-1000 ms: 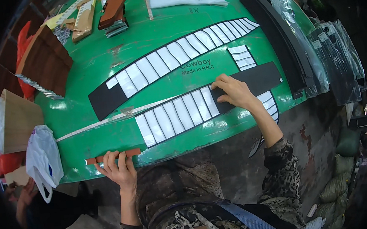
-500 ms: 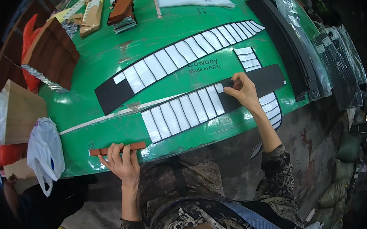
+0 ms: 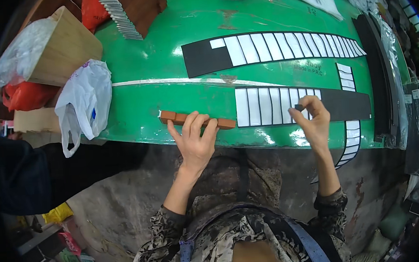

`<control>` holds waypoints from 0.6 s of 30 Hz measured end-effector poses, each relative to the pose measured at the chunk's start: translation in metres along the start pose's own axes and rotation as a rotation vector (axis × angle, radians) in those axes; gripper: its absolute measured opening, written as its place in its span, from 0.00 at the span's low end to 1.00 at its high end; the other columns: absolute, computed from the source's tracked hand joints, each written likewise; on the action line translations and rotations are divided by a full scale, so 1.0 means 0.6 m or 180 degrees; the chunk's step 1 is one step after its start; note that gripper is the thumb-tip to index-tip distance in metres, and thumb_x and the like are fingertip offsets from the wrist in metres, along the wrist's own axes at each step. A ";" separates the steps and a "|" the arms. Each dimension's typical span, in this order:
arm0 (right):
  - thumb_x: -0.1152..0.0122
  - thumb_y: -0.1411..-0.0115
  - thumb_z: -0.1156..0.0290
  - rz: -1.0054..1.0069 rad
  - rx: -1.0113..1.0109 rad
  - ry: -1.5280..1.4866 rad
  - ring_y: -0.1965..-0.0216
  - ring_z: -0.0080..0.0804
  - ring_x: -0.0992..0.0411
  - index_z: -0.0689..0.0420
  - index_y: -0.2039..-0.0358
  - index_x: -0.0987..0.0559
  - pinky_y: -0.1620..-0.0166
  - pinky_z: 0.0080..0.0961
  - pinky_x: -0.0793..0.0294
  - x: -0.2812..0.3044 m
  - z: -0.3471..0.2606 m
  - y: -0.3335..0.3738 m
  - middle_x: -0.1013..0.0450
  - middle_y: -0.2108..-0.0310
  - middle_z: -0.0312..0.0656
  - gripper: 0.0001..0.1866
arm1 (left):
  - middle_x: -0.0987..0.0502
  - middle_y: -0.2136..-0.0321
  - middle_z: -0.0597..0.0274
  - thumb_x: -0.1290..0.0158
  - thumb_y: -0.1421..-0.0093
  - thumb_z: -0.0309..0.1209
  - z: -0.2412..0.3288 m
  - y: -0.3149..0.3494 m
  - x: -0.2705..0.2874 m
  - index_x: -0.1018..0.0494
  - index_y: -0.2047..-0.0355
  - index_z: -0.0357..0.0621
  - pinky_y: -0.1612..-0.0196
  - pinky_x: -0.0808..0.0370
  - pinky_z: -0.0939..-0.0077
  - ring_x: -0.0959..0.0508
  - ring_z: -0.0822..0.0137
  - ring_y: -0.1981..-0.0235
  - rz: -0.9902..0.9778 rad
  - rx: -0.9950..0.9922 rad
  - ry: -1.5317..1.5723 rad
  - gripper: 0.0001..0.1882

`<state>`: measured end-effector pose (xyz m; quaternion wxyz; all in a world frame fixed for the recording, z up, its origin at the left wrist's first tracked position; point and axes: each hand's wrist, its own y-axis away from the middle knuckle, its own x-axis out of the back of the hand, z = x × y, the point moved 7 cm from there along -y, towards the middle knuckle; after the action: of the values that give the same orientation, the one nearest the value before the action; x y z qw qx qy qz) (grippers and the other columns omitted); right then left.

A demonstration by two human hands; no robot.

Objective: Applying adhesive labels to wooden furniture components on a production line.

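Brown bar lies under left hand, black piece in right hand.

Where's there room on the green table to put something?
Behind the brown bar, bare tabletop lies between the white bag and farther striped strip. A thinner patch separates that strip from the nearer striped strip. The right edge is crowded with long black pieces.
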<state>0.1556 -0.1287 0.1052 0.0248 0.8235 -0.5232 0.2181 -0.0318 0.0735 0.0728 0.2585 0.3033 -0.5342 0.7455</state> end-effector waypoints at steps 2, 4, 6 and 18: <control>0.32 0.53 0.77 -0.0053 0.0073 0.0177 0.71 0.18 0.34 0.64 0.72 0.27 0.64 0.17 0.31 -0.027 -0.026 0.007 0.30 0.75 0.34 0.11 | 0.29 0.59 0.68 0.36 0.56 0.28 0.002 0.003 -0.002 0.26 0.63 0.52 0.39 0.54 0.38 0.29 0.62 0.51 0.0016 -0.0044 0.0009 0.18; 0.32 0.54 0.77 -0.0263 0.0036 0.0284 0.67 0.22 0.28 0.64 0.69 0.24 0.60 0.20 0.29 -0.055 -0.039 0.012 0.25 0.71 0.38 0.12 | 0.30 0.59 0.67 0.38 0.55 0.28 -0.002 0.009 -0.002 0.24 0.64 0.55 0.39 0.56 0.36 0.30 0.62 0.50 0.0044 -0.0045 0.0005 0.15; 0.32 0.55 0.78 -0.0453 0.0205 0.0308 0.64 0.26 0.26 0.64 0.67 0.22 0.56 0.23 0.28 -0.082 -0.070 0.013 0.24 0.67 0.41 0.13 | 0.30 0.58 0.67 0.39 0.53 0.28 -0.002 0.010 0.006 0.23 0.64 0.57 0.38 0.58 0.35 0.31 0.62 0.49 0.0141 -0.0031 -0.0024 0.14; 0.32 0.49 0.80 -0.1403 -0.0990 -0.1871 0.65 0.20 0.29 0.64 0.60 0.22 0.61 0.19 0.27 -0.263 -0.072 0.037 0.27 0.64 0.37 0.15 | 0.30 0.56 0.64 0.44 0.46 0.29 -0.089 0.018 0.076 0.26 0.55 0.52 0.37 0.56 0.41 0.33 0.62 0.47 0.0963 0.0677 0.0926 0.16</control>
<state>0.0655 0.0074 0.0795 0.0446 0.9297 -0.3455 -0.1193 -0.0801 0.1238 0.0859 0.1846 0.1347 -0.4491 0.8637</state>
